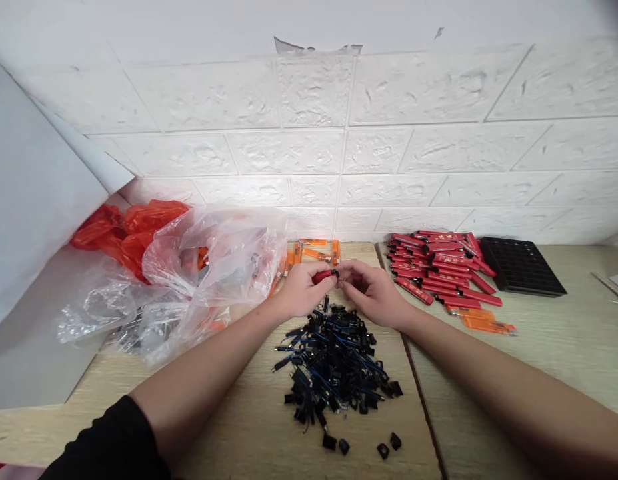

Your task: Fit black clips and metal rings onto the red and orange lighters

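White brick-patterned wall [289, 150], pale tabletop [239, 427]; clear plastic bag [229, 250] left, orange pieces [203, 257] showing through; black tray [523, 267] right, contents indistinct. Beyond a heap of black parts [339, 360], left hand [303, 290] has fingers wrapped round a red lighter body [323, 275]; right hand [371, 293] meets its end, hold unclear. Slack grip could drop it among them.
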Available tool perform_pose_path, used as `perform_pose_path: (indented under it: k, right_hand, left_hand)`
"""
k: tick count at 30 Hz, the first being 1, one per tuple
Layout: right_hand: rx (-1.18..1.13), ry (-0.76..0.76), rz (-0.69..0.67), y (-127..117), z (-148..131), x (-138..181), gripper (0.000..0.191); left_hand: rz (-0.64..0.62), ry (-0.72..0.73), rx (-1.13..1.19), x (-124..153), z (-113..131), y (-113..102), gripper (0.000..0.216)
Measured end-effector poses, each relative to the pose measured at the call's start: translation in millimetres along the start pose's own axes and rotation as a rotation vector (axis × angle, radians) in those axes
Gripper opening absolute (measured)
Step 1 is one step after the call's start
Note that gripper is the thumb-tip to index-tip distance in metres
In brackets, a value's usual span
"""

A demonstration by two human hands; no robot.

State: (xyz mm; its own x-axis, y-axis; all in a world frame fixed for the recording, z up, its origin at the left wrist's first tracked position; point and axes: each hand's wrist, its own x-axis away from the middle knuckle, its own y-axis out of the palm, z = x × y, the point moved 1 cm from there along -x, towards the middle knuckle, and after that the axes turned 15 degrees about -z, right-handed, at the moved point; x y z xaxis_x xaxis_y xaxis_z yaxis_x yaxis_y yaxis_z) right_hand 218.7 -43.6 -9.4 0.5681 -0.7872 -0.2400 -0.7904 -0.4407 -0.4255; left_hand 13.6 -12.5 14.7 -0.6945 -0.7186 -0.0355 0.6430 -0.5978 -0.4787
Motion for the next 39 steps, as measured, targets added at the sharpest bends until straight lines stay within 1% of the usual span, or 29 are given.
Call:
perform_pose_path:
  k: [4, 13, 22, 28, 34, 39]
  right_hand:
    - [-0.009, 0.004, -0.019, -0.1, -1.7, -1.2, 0.017]
    - [-0.012, 0.003, -0.026, 0.1, -3.2, -0.8, 0.013]
    - [-0.029, 0.006, -0.032, -0.9, -6.9, -1.3, 0.014]
    - [-0.031, 0.008, -0.040, -1.5, -8.3, -1.1, 0.012]
    - [-0.037, 0.007, -0.043, -1.3, -7.4, -1.4, 0.014]
    - [-0.043, 0.008, -0.041, -1.0, -6.9, -1.3, 0.016]
  left_hand:
    - [-0.007, -0.009, -0.009, -0.2, -1.5, 0.5, 0.023]
    - [-0.004, -0.025, -0.046, -0.9, -0.9, 1.0, 0.023]
    - [-0.005, -0.034, -0.055, -0.6, 5.6, 0.4, 0.025]
    - [-0.032, -0.028, -0.047, -0.2, 2.9, 0.3, 0.023]
    - [-0.026, -0.013, -0.071, -1.0, -1.6, 0.9, 0.022]
    - [-0.028, -0.012, -0.077, -0.9, -0.8, 1.0, 0.022]
